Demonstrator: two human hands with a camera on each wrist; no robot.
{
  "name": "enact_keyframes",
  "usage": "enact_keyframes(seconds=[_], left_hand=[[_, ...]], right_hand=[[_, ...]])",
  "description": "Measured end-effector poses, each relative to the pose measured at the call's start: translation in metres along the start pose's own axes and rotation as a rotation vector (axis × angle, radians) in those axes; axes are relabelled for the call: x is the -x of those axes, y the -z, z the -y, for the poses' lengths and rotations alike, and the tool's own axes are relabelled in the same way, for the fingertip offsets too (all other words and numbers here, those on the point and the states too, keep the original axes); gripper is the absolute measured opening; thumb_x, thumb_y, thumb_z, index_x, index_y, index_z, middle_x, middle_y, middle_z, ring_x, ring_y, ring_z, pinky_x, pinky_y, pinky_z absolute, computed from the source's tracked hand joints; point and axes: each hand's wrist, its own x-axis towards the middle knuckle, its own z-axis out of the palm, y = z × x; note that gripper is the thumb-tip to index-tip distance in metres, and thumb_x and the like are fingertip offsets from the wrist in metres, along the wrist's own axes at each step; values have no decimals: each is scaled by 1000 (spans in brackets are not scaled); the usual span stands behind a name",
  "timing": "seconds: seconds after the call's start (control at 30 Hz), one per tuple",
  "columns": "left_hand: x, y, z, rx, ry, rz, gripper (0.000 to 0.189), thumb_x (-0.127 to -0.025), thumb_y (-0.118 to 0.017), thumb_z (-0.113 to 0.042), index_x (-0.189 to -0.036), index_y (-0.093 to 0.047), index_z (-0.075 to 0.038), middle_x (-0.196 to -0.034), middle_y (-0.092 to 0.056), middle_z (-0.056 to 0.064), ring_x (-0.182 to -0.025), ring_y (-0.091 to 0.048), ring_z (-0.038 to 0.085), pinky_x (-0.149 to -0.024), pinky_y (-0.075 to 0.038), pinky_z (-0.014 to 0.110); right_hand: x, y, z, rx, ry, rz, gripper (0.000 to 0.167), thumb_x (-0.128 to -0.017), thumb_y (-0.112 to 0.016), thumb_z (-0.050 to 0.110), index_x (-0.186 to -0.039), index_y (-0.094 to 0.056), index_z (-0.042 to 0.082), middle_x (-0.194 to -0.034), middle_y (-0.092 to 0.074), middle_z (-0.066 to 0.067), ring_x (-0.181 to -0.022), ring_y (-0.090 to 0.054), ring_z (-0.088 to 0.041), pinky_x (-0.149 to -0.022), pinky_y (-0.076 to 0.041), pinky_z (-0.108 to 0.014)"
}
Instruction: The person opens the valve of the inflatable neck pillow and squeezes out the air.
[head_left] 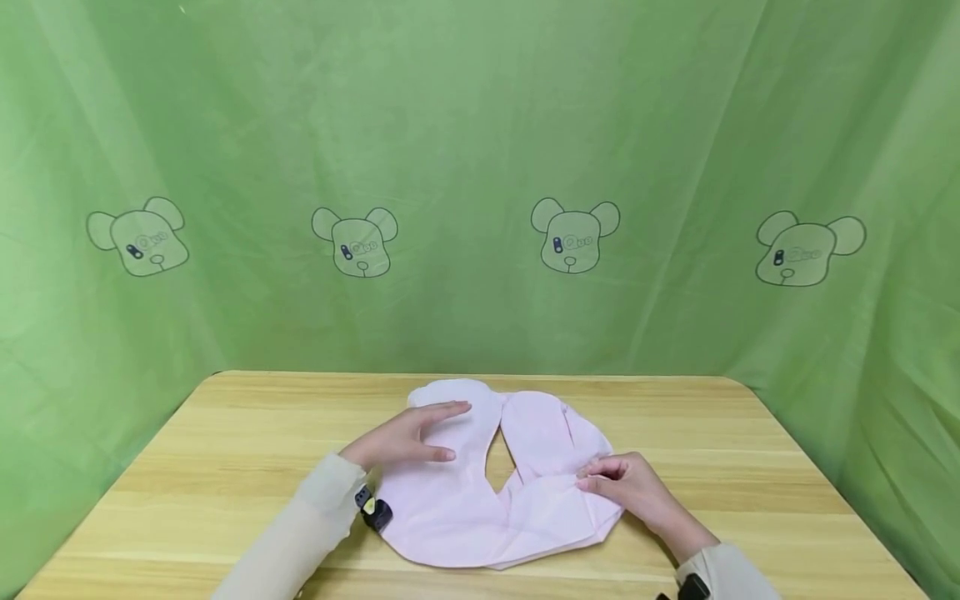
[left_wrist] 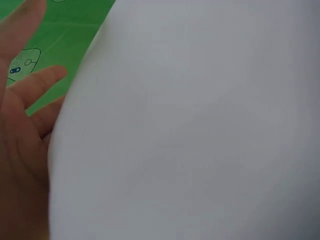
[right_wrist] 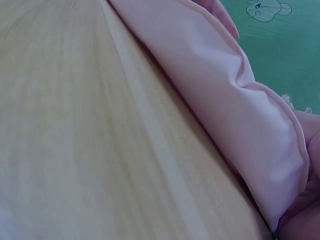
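A pale pink, ring-shaped fabric piece (head_left: 442, 525) lies on the table, rounded lobes at its far side and a pointed gap at its middle. My left hand (head_left: 408, 437) is over its left part, thumb and fingers spread. In the left wrist view the cloth (left_wrist: 185, 125) fills most of the picture and hides part of the left hand (left_wrist: 25, 135). At the cloth's right side, my right hand (head_left: 630, 492) pinches a fold between thumb and fingers. The right wrist view shows the cloth's raised, creased edge (right_wrist: 215, 85) beside the right hand (right_wrist: 305, 215).
The wood-grain table (head_left: 247, 450) has rounded far corners. Behind it and at both sides hangs a green curtain (head_left: 465, 125) with bear-head drawings. Black wrist cameras are strapped on at both sleeves, the left one (head_left: 375, 510) overlapping the cloth's left edge in the head view.
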Motion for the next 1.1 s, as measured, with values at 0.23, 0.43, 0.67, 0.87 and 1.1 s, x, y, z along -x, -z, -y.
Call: enact_keyframes(seconds=[0.23, 0.43, 0.67, 0.87, 1.1], left_hand=[[3, -8, 3, 50, -23, 41, 72, -84, -71, -28, -146, -37, -16, -151, -33, 0, -141, -25, 20, -115, -17, 41], [6, -15, 5, 82, 4, 99, 75, -82, -73, -26, -146, -36, -17, -152, -31, -3, -141, -23, 16, -116, -14, 37], [8, -18, 5, 93, 22, 161, 79, -81, -73, -28, -148, -31, -19, -154, -27, -2, -142, -21, 17, -116, -12, 39], [9, -21, 3, 109, 47, 210, 83, -81, -73, -26, -149, -27, -19, -155, -23, -1, -143, -17, 22, -116, -9, 43], [9, -25, 2, 111, 74, 233, 82, -82, -73, -25, -149, -27, -18, -155, -23, -2, -143, -17, 23, -116, -9, 42]], right_hand=[[0, -1, 0, 3, 8, -8, 12, -79, -72, 0, -85, -70, -10, -82, -69, 8, -77, -60, -1, -70, -49, -16], [0, -1, 1, 7, -9, -17, 14, -78, -73, 2, -85, -70, -10, -82, -69, 8, -78, -60, -1, -71, -48, -16], [0, -1, -1, 2, 11, -13, 11, -79, -72, 1, -84, -70, -9, -84, -71, 6, -78, -60, -1, -70, -48, -16], [0, 0, 1, 4, 5, -5, 11, -79, -71, 0, -85, -70, -9, -83, -70, 8, -78, -60, -1, -69, -48, -16], [0, 0, 2, 9, 1, -3, 11, -79, -72, 0, -85, -70, -9, -82, -70, 10, -78, -60, 0, -69, -48, -16]])
